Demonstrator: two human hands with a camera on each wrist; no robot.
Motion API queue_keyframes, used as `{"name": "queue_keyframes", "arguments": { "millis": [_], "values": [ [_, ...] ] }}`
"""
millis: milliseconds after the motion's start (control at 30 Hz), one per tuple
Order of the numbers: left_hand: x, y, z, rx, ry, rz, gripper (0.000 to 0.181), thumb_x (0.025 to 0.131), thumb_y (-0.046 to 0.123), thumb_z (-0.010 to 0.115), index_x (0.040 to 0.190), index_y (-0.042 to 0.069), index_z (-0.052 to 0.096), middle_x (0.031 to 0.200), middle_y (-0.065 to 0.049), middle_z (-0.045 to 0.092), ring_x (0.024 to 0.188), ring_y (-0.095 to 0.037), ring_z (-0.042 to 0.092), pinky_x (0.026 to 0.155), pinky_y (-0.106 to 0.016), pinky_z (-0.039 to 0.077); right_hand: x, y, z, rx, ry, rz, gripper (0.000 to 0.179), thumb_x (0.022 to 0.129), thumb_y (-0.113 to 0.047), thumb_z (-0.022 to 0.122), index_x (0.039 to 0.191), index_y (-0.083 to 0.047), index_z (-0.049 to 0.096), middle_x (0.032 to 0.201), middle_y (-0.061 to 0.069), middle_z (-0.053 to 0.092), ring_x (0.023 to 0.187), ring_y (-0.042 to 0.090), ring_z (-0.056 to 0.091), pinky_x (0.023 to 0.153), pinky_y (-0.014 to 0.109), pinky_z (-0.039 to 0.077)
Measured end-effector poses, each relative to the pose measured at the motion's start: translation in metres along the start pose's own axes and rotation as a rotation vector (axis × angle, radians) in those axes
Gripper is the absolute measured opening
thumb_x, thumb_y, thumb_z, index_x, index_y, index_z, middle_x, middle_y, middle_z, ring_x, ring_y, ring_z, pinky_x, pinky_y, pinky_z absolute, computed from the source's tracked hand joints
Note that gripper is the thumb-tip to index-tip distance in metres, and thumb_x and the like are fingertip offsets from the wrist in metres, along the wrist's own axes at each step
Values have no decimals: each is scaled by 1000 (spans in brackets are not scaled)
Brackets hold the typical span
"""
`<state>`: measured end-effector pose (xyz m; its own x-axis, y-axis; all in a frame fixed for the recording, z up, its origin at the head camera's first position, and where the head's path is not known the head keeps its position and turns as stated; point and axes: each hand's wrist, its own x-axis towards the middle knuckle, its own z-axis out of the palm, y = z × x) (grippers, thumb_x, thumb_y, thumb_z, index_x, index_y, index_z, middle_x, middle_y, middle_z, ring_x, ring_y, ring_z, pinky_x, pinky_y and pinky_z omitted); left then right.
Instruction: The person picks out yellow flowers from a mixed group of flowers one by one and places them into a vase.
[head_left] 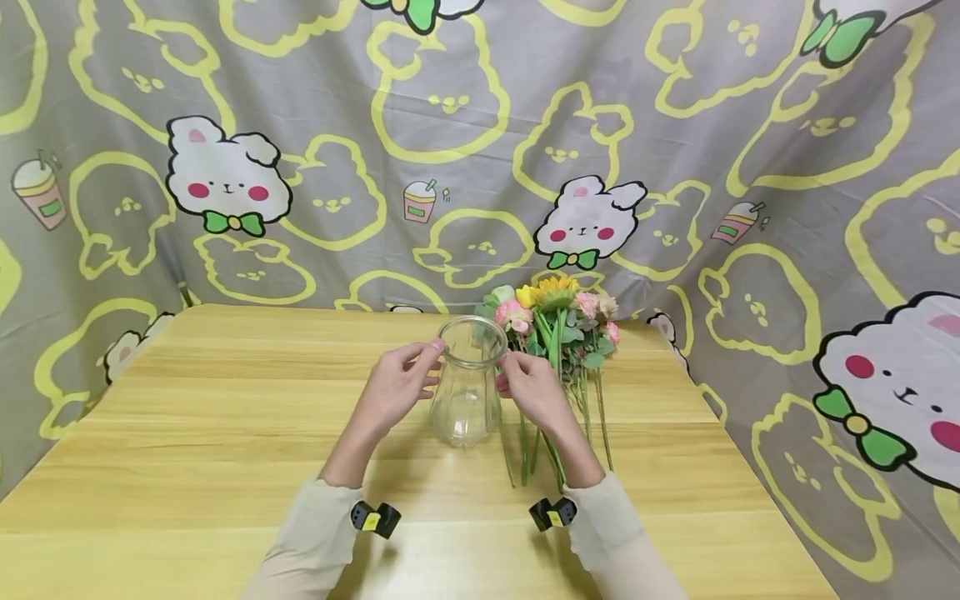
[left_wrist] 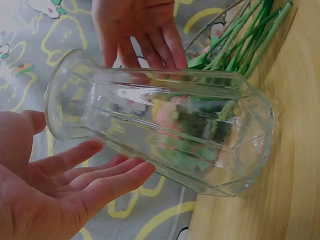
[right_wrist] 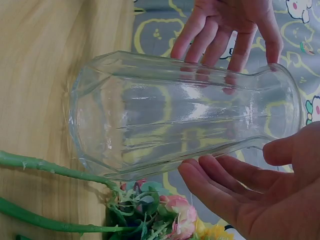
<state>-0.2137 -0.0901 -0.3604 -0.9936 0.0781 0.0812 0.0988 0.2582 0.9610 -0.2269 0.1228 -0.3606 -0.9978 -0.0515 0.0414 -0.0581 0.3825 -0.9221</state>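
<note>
A clear glass vase [head_left: 463, 408] with a flared rim and faceted sides stands upright on the wooden table. At its left side is my left hand [head_left: 397, 385], the thumb at the rim and the other fingers loosely extended along the neck. My right hand [head_left: 536, 390] mirrors it on the other side, thumb near the rim, fingers fairly straight beside the glass. Through the vase in the left wrist view, the flowers show blurred. Just right of the vase lies a bunch of flowers [head_left: 555, 321], with a sunflower and pink blooms, its green stems [right_wrist: 55, 170] pointing toward me.
The light wooden table [head_left: 225, 467] spreads out around the vase. A grey curtain [head_left: 465, 175] with yellow outlines and white rabbit heads hangs behind and at both sides. Part of the flower stems runs under my right forearm [head_left: 581, 454].
</note>
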Motion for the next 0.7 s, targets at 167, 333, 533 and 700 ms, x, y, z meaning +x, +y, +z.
{"name": "queue_keyframes", "arguments": {
  "millis": [167,333,533,700],
  "values": [
    [-1,3,-1,8,-20,-2,61,102,58,51,133,7,65,122,-20,70,106,-33,72,84,-40,64,-1,-2,-1,-9,1,11,43,109,-27,40,114,1,72,90,20,71,81,26,73,78,36,65],
    [-1,6,-4,17,-48,-10,57,103,54,50,132,7,65,123,-21,69,108,-33,72,84,-40,64,-2,-4,-3,-27,-7,20,42,108,-26,40,114,0,72,91,21,71,82,28,73,76,35,65],
    [0,8,-6,34,-70,-23,56,104,54,49,133,8,64,123,-19,69,109,-32,71,85,-39,64,0,-4,-3,-33,-12,24,42,108,-26,39,112,-1,72,91,18,71,84,29,74,76,33,64],
    [-1,8,-7,53,-79,-16,57,105,54,48,133,7,63,123,-19,68,109,-31,71,87,-39,64,-1,-5,-4,-26,-24,36,41,109,-26,40,112,-1,72,91,18,71,85,30,74,79,36,65]
  ]
}}
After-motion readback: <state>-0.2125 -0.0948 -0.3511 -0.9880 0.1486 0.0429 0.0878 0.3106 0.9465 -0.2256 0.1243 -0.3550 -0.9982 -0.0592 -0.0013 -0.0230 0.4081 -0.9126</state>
